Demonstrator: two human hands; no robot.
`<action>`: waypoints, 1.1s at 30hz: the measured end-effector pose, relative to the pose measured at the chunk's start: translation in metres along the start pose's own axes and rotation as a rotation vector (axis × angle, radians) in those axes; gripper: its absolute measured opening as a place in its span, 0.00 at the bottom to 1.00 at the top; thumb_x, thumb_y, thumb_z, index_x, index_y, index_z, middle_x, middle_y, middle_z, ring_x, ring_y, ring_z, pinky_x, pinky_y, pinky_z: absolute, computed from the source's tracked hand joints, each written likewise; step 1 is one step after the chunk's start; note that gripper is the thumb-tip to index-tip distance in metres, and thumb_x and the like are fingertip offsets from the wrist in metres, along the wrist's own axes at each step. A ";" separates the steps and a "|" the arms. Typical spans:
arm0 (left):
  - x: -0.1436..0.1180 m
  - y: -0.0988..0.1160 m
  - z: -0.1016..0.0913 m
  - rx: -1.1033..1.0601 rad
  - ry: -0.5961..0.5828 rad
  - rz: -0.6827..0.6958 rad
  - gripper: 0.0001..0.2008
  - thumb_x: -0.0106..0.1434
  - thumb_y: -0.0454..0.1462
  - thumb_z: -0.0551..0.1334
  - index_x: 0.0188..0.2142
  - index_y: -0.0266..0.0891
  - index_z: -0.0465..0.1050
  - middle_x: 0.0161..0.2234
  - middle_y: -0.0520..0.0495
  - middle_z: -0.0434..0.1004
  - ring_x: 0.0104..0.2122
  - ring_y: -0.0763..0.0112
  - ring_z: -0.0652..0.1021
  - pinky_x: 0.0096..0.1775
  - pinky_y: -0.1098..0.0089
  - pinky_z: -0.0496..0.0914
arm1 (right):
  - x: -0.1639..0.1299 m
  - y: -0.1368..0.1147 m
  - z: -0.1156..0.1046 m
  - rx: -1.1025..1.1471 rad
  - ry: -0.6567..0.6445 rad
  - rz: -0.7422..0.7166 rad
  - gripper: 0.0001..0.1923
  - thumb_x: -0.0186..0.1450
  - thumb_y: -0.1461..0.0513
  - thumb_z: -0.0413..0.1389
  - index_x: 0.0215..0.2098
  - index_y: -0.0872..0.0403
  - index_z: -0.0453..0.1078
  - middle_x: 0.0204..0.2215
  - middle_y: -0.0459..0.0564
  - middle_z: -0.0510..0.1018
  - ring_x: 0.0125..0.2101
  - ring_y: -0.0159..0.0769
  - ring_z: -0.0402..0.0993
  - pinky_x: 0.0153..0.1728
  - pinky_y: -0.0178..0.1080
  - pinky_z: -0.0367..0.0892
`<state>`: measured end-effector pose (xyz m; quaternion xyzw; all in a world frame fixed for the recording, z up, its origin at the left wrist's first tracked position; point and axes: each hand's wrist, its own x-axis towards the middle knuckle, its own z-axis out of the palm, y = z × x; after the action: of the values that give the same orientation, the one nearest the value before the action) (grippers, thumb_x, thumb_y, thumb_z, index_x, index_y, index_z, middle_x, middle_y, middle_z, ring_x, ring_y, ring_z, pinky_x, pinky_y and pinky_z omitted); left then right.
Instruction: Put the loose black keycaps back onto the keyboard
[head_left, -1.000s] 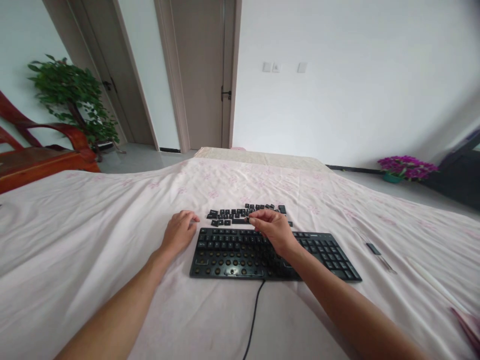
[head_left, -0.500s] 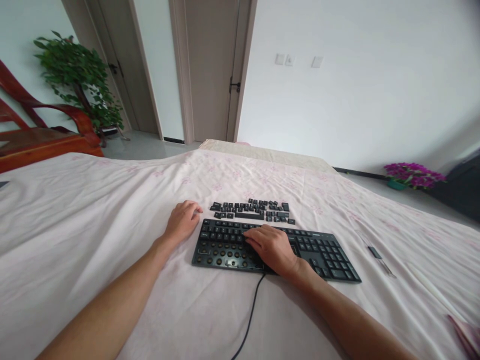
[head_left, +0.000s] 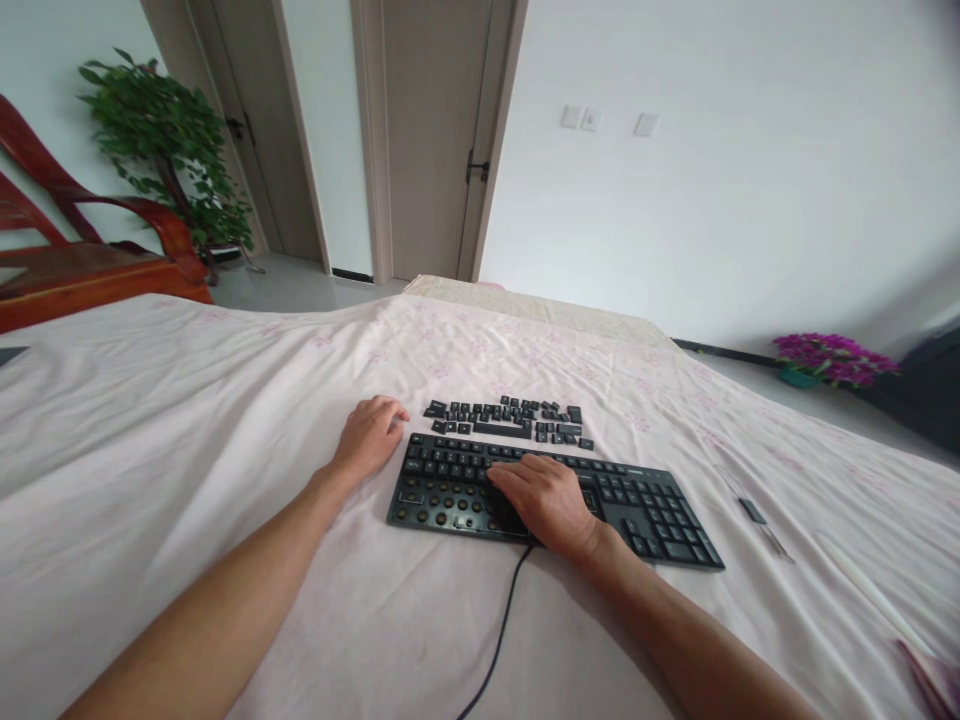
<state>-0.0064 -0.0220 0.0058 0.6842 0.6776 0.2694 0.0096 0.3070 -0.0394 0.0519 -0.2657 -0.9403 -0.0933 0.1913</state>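
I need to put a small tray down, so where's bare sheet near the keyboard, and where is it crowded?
Bare sheet lies left of the left hand, and in front of the keyboard on either side of its cable. It is crowded behind the keyboard, where loose keycaps lie in rows. The right hand rests on the keys. A small tool lies to the right.

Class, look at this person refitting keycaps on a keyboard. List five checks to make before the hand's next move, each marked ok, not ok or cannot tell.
1. Black corded keyboard lies flat on the pale pink sheet: ok.
2. Left hand steadies the keyboard's end: ok.
3. Right hand rests on the key field: ok.
4. Keycap seated under the right fingers: cannot tell.
5. Loose black keycaps lie beyond the keyboard, within reach: ok.
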 end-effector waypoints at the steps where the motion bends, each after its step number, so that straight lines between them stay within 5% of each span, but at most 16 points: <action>1: 0.000 0.000 0.000 0.004 0.001 -0.002 0.11 0.60 0.32 0.56 0.39 0.44 0.74 0.47 0.47 0.75 0.49 0.60 0.72 0.54 0.61 0.65 | 0.000 -0.001 0.000 -0.002 0.001 0.009 0.10 0.69 0.65 0.53 0.43 0.50 0.77 0.38 0.48 0.83 0.32 0.36 0.74 0.33 0.38 0.63; 18: 0.000 0.001 0.000 -0.013 -0.001 -0.012 0.11 0.60 0.32 0.56 0.39 0.44 0.74 0.46 0.46 0.75 0.49 0.60 0.72 0.54 0.60 0.65 | 0.008 -0.007 -0.005 0.086 0.041 0.065 0.12 0.71 0.63 0.53 0.36 0.49 0.78 0.36 0.50 0.80 0.38 0.39 0.69 0.39 0.39 0.66; 33: 0.000 -0.002 0.002 0.007 0.006 0.013 0.11 0.60 0.32 0.56 0.39 0.44 0.74 0.46 0.46 0.75 0.48 0.60 0.72 0.54 0.60 0.65 | 0.005 -0.001 0.000 0.189 0.105 0.005 0.10 0.70 0.65 0.53 0.39 0.53 0.77 0.37 0.50 0.82 0.37 0.39 0.70 0.40 0.41 0.67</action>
<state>-0.0082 -0.0209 0.0037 0.6879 0.6742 0.2688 0.0034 0.3028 -0.0377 0.0539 -0.2435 -0.9329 -0.0176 0.2647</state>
